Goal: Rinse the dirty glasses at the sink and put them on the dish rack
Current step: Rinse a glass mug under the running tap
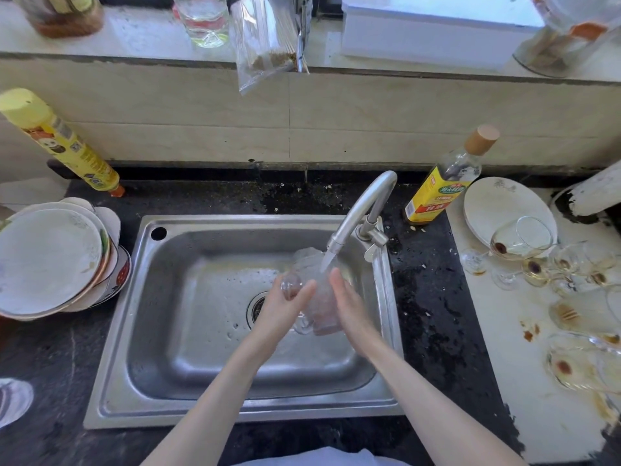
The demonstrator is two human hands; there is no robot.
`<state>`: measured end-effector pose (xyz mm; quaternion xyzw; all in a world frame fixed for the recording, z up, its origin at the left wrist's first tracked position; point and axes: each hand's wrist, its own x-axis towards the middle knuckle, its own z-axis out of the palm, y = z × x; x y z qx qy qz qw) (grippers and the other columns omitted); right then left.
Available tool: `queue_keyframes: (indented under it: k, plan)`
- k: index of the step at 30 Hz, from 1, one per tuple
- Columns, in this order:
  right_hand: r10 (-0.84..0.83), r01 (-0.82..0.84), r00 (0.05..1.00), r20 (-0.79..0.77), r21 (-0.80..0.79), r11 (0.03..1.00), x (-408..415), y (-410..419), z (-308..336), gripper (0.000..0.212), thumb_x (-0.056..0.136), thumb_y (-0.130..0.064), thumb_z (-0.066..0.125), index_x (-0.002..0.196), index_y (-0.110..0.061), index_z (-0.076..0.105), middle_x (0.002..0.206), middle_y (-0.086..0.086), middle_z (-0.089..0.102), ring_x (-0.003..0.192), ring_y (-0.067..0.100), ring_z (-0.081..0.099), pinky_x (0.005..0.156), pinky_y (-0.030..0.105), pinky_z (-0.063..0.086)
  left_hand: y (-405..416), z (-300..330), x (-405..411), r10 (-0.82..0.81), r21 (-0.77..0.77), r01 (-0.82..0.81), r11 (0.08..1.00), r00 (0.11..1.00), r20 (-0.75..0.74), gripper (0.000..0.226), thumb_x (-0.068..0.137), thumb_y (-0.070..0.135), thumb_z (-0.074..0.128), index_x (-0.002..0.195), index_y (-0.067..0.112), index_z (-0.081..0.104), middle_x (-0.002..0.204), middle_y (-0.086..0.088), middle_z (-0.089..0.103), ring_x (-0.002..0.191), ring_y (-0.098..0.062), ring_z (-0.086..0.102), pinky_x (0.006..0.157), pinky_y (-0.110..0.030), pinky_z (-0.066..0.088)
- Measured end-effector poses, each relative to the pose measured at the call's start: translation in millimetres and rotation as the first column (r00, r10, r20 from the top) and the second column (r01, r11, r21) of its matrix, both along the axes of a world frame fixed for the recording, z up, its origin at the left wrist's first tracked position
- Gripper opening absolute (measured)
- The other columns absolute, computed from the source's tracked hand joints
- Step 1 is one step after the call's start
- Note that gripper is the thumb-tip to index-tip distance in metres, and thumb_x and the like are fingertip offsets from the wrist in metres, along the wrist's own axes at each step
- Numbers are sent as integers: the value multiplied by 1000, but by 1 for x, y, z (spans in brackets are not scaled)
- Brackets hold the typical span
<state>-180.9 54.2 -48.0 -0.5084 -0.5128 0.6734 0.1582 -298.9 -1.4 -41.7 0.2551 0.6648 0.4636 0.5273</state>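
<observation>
Over the steel sink [188,391] I hold a clear glass mug [316,290] tilted under the tap [363,210], and water runs onto it. My left hand [285,307] grips the mug on its left side, by the handle. My right hand [349,304] presses flat against its right side. Several dirty glasses [524,243] with brown stains lie on the white board [524,398] at the right; some rest on their sides. No dish rack shows in the frame.
A stack of plates and bowls [50,260] sits left of the sink. A yellow bottle [57,139] leans at the back left, an oil bottle [447,179] stands by the tap, a white plate [497,203] beside it. Jars and a glass line the sill.
</observation>
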Motion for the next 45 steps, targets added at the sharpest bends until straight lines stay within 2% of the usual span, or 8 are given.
queue_keyframes:
  k: [5, 11, 16, 22, 28, 34, 41, 45]
  plan:
    - [29, -25, 999, -44, 104, 994, 1, -9, 9, 41, 96, -45, 29, 114, -22, 58, 107, -9, 64, 93, -3, 63, 80, 11, 50, 15, 12, -13, 84, -58, -69, 996, 944, 318, 52, 82, 44, 65, 117, 6, 60, 108, -12, 69, 101, -25, 66, 92, -37, 49]
    - [-119, 120, 993, -21, 88, 989, -6, 0, 9, 43, 91, -62, 28, 92, -47, 68, 101, -13, 71, 99, 8, 66, 92, 38, 51, 5, 3, 27, 217, -35, -214, 976, 967, 131, 21, 97, 21, 46, 113, 17, 59, 99, 3, 69, 93, -13, 65, 76, -20, 51]
    - [-69, 69, 998, 7, 91, 993, 2, -4, 10, 42, 89, -60, 34, 92, -33, 66, 98, -2, 71, 94, 15, 67, 86, 36, 54, 15, 10, 17, 235, 7, -235, 972, 972, 33, 38, 98, 34, 40, 81, 8, 61, 60, 9, 62, 56, -6, 56, 52, -17, 42]
    - [-196, 179, 973, 119, 136, 974, 6, -11, 2, 102, 59, -92, 37, 125, -15, 49, 121, 4, 59, 110, 19, 58, 97, 46, 46, 29, -6, 21, 232, -57, -242, 969, 962, -145, 48, 92, 53, 32, 95, 14, 60, 91, -5, 66, 87, -21, 62, 82, -44, 50]
    - [-259, 224, 953, 157, 209, 952, 15, -5, 9, 83, 75, -68, 39, 140, -17, 31, 133, -5, 44, 118, 10, 45, 99, 30, 38, 35, 8, 41, 133, -46, -158, 986, 930, -342, 17, 100, 22, 31, 99, 16, 47, 83, -1, 57, 74, -21, 56, 67, -36, 48]
    - [-232, 194, 966, 115, 275, 942, 17, -6, 13, 73, 78, -63, 43, 137, -21, 32, 127, -13, 42, 115, 5, 42, 93, 23, 32, 48, 10, 23, 282, -314, -234, 920, 952, 117, 45, 100, 35, 22, 61, 18, 33, 41, 8, 25, 33, -9, 18, 34, -17, 17]
    - [-390, 392, 917, 81, -4, 920, 4, 3, -5, 81, 77, -80, 36, 135, -23, 43, 132, -7, 52, 120, 14, 50, 105, 43, 39, 40, 17, 43, 149, -54, -169, 984, 954, -261, 36, 101, 33, 21, 84, 15, 48, 65, 4, 41, 59, -14, 40, 60, -31, 35]
    - [-288, 283, 956, 59, 78, 956, 9, -5, -3, 78, 81, -72, 36, 140, -22, 33, 138, -3, 48, 123, 14, 49, 105, 39, 39, 45, 15, 24, 171, -186, -173, 967, 985, -26, 51, 102, 37, 18, 58, 17, 36, 44, 7, 31, 37, -10, 27, 37, -18, 23]
